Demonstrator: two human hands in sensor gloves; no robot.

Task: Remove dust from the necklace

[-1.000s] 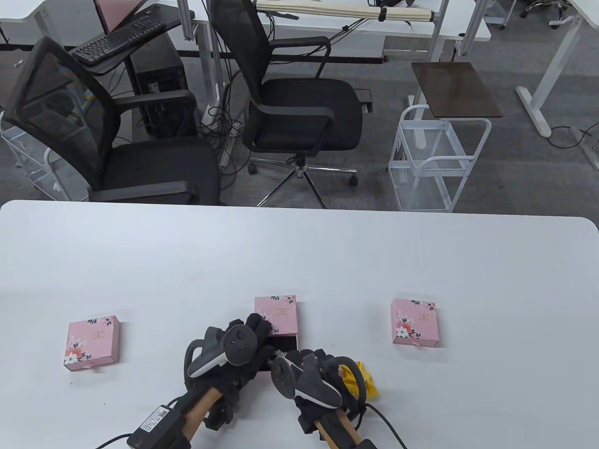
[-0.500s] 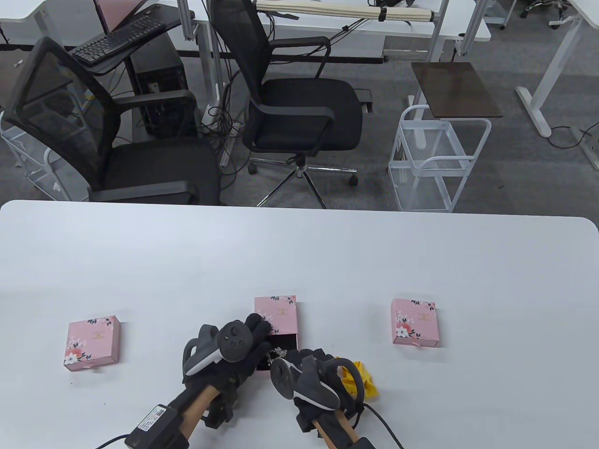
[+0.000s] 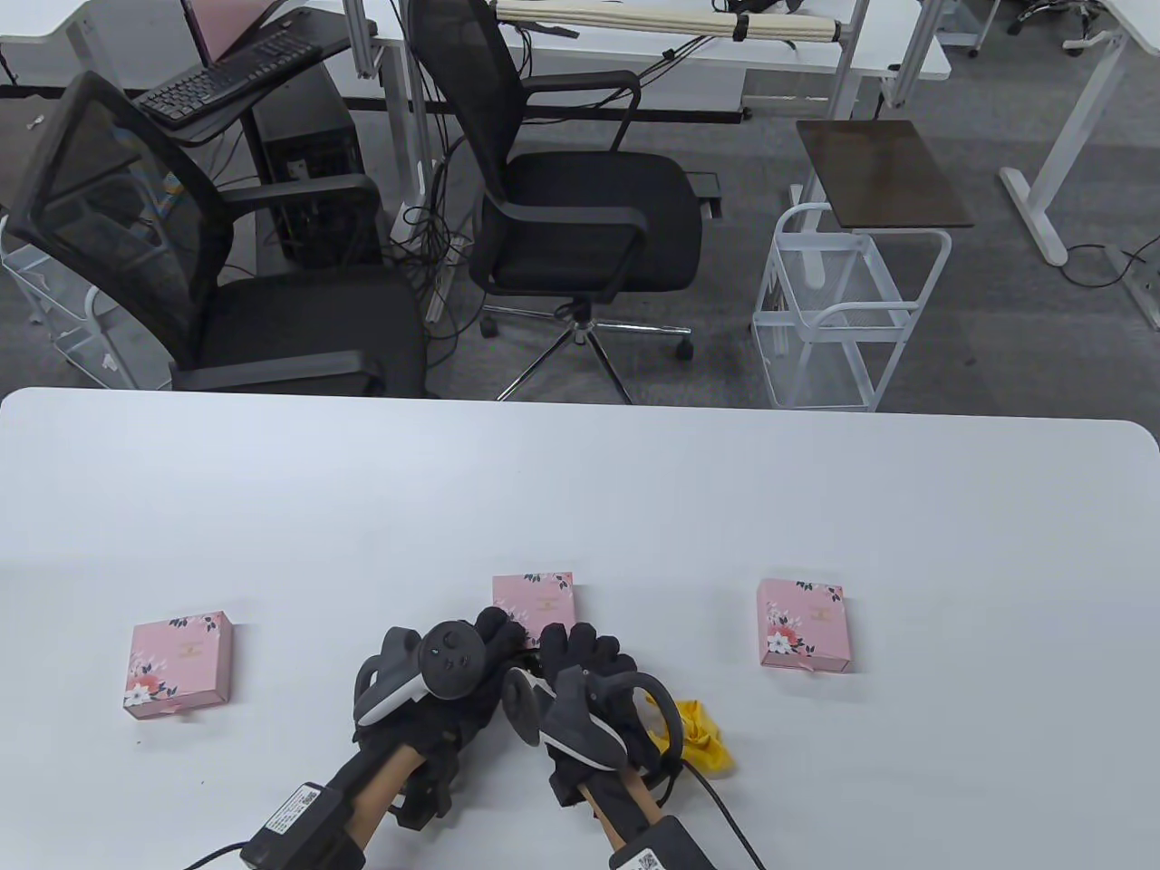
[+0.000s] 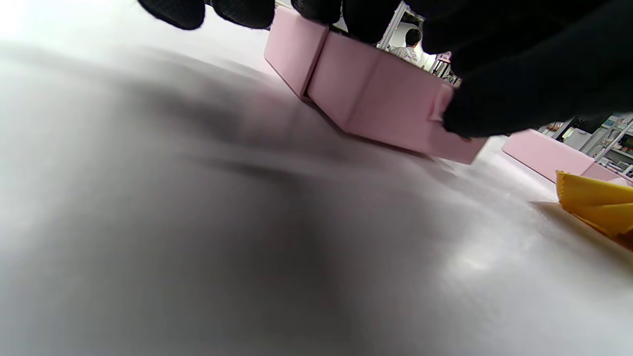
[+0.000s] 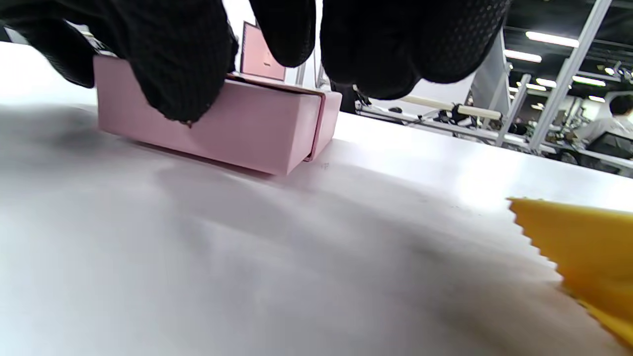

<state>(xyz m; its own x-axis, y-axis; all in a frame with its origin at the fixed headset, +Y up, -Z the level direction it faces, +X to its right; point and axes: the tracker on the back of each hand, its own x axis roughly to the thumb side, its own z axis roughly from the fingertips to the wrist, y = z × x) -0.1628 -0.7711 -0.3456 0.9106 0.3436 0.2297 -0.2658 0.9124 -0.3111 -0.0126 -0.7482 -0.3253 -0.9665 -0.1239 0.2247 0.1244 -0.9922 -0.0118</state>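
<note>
Two hands in black sensor gloves meet at the near middle of a white table (image 3: 580, 471). The left hand (image 3: 471, 671) has its fingers curled onto the left side of a small pink floral box (image 3: 535, 600), gripping it. The right hand (image 3: 584, 666) lies over the near part of the same box; in the right wrist view its thumb and fingers (image 5: 173, 74) pinch the pull-out drawer part of the box. In both wrist views the drawer stands partly out of its pink sleeve, toward the person, so the box's long axis runs from the person toward the far edge. The necklace cannot be seen; the hands cover the drawer's inside. Just to the right of the right hand a crumpled yellow cloth (image 3: 702, 734) lies on the table, apart from the box. Two more pink boxes lie flat, one well to the left (image 3: 178, 666) and one well to the right (image 3: 805, 625), each with bare tabletop all round it. The wide far half of the table is plain white up to its rounded far edge. Beyond it are grey carpet, two black office chairs (image 3: 580, 208), a white wire trolley (image 3: 847, 313) and white desks.
</note>
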